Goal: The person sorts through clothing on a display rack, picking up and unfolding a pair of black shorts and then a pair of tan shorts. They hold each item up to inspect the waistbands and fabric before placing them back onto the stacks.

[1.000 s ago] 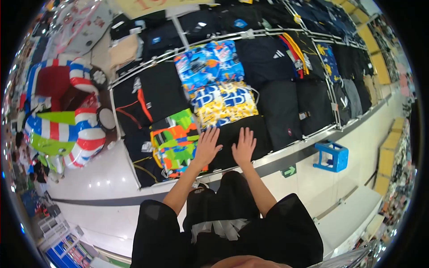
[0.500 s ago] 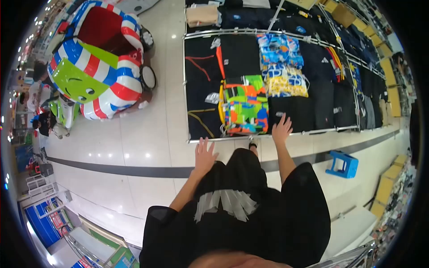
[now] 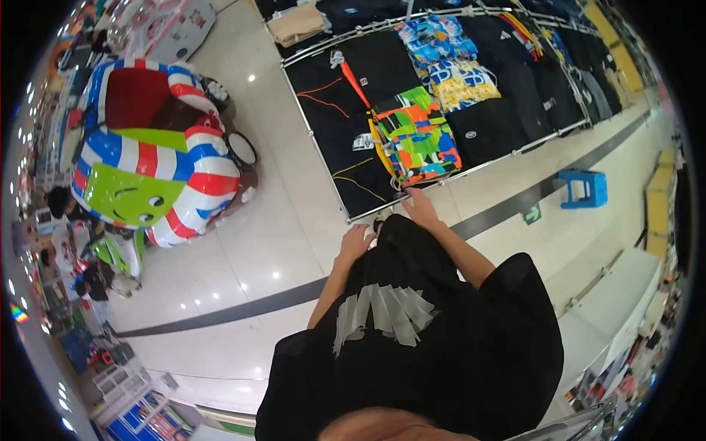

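From where I'm standing, the big display table (image 3: 329,165) runs from 12 to 2 o'clock, laid with folded clothes. At 10 o'clock sits a striped ride-on car (image 3: 158,165) with a smiling green front. The person's black top (image 3: 471,353) fills 5 o'clock, pale strips (image 3: 390,312) fanned across it. At 3 o'clock stands a blue stool (image 3: 586,189).

The bright patchwork garment (image 3: 423,143) lies folded at 1 o'clock, on the table by its metal rail. Beyond it are a blue print (image 3: 437,40) and a yellow-and-white one (image 3: 463,84); I can't make out their lettering. A three-stripe mark (image 3: 504,34) shows farther off.

The right hand (image 3: 421,209) is open, fingers stretched beside the garment's near edge; I can't tell if they touch. The left hand (image 3: 356,242), 6 o'clock, is loosely bent, with nothing visible in it. Smallest, a white tag (image 3: 362,142) at 12 o'clock is unreadable.
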